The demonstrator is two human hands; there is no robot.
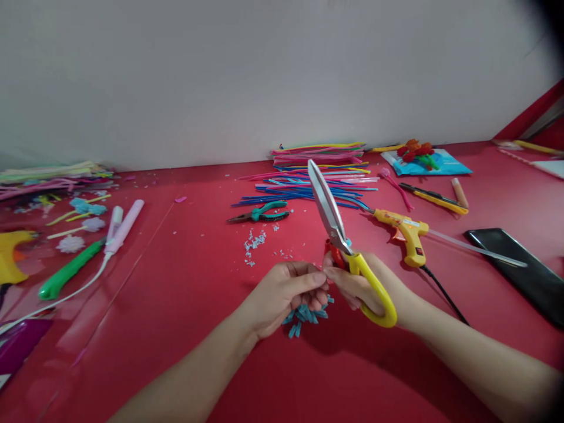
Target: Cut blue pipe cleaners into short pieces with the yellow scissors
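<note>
Scissors in right hand, left fingertips meeting right ones above blue pile

Head view, the only one. Two hands, one pair of scissors (335, 230). Scissors were up off the red table (154, 352), blades together or nearly so, tips pointing up and away from the person. One red and one yellow handle loop.

Right hand (356, 286): fingers curled around the handles, gripping; thumb and forefinger reached out to the left fingertips. Left hand (286, 294): thumb closed down on the forefinger, other fingers curled loosely. Couldn't tell whether anything small was pinched between them.

Under the left fingers: one pile of short blue pieces (304, 315) on the table, too overlapped to count. Beyond it, pale scraps (254, 241), too many to count, then one pair of pliers (259, 212).

Glue guns: two. Right yellow glue gun (409, 232) had one clear stick (462, 244) out its back, crossing one black phone (529, 288). Left yellow glue gun (11, 258) was cut off at frame edge. Also one green-handled tool (73, 269), one blue packet (456, 164), and two main heaps of fuzzy stems: center heap (317, 157), left heap (35, 186).
</note>
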